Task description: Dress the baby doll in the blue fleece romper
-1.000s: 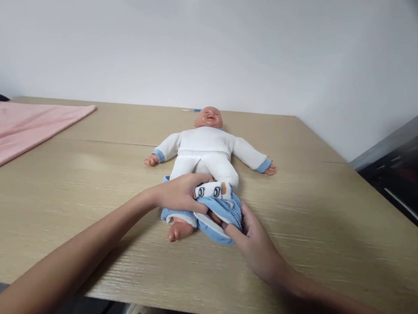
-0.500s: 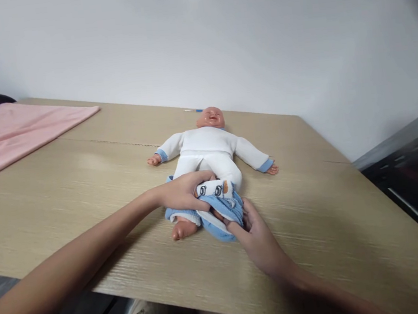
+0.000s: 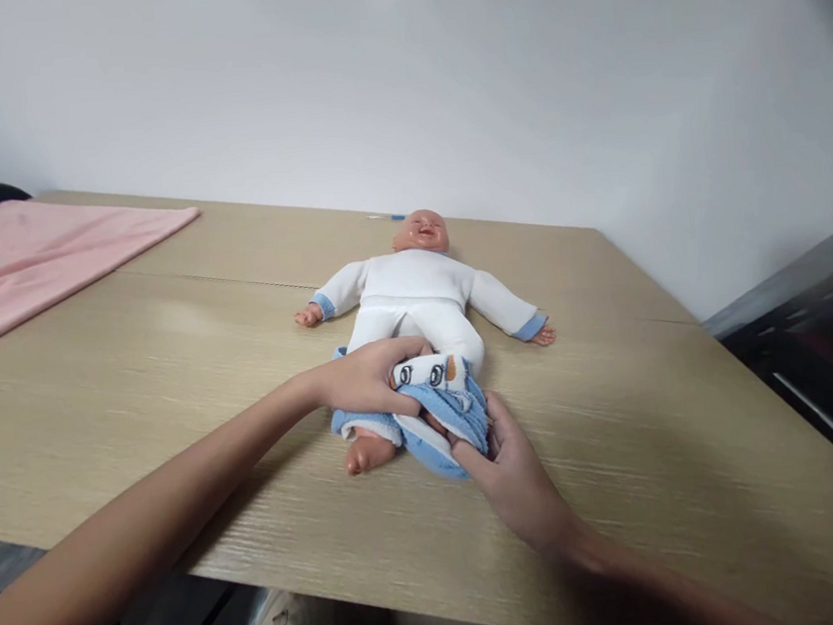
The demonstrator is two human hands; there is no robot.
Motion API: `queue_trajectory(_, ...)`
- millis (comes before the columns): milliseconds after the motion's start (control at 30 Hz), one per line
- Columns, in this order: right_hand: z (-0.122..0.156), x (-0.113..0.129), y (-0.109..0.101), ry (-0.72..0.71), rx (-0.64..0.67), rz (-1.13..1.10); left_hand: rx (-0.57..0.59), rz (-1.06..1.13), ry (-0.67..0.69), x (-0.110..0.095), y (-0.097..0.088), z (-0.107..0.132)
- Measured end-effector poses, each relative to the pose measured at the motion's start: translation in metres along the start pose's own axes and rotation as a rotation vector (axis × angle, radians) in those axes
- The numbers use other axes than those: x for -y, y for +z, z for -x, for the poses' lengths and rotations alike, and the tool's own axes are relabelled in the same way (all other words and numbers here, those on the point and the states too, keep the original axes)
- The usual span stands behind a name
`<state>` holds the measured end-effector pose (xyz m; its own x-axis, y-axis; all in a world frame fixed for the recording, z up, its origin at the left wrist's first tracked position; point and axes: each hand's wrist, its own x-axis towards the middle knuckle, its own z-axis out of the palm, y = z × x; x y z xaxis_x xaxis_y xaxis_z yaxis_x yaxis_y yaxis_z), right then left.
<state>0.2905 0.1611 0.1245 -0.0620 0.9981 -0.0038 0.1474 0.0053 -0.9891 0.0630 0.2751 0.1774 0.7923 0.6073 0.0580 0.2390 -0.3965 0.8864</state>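
A baby doll (image 3: 413,278) with a white cloth body and blue cuffs lies face up on the table, its feet toward me. Blue terry baby pants (image 3: 443,450) with white lining and embroidered eyes are bunched around its lower legs. One bare foot (image 3: 369,450) pokes out of the leg opening on the left; the other is mostly hidden in the bunched cloth. My left hand (image 3: 371,378) grips the upper edge of the pants near the eyes. Lower down, my right hand (image 3: 509,467) pinches the cloth at the right-hand leg, thumb at the opening.
A pink cloth (image 3: 42,260) is spread over the left end of the wooden table (image 3: 261,531). Behind the doll's head lies a thin blue-and-white pen-like item (image 3: 387,218). A white wall rises behind the table, and a dark chair-like object (image 3: 812,348) stands at the right.
Almost nothing differs. Both hands keep their hold on the pants, and the view has shifted very slightly.
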Motion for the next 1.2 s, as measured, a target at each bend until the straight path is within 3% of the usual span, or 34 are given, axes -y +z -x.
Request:
queue_trajectory(300, 0.001, 0.0, -0.002, -0.079, 0.0, 0.084, -0.006, 0.01, 0.013, 0.001, 0.0, 0.0)
queue_trajectory(833, 0.002, 0.005, -0.001, -0.087, 0.026, 0.121, 0.013, 0.076, 0.066, 0.009, 0.0, 0.001)
queue_trajectory(1033, 0.004, 0.011, 0.003, -0.042, 0.055, -0.116, -0.006, 0.204, 0.111, 0.014, -0.003, 0.001)
queue_trajectory(1200, 0.002, 0.015, 0.005, -0.075, -0.069, -0.157, -0.019, 0.232, 0.108, 0.016, -0.004, 0.0)
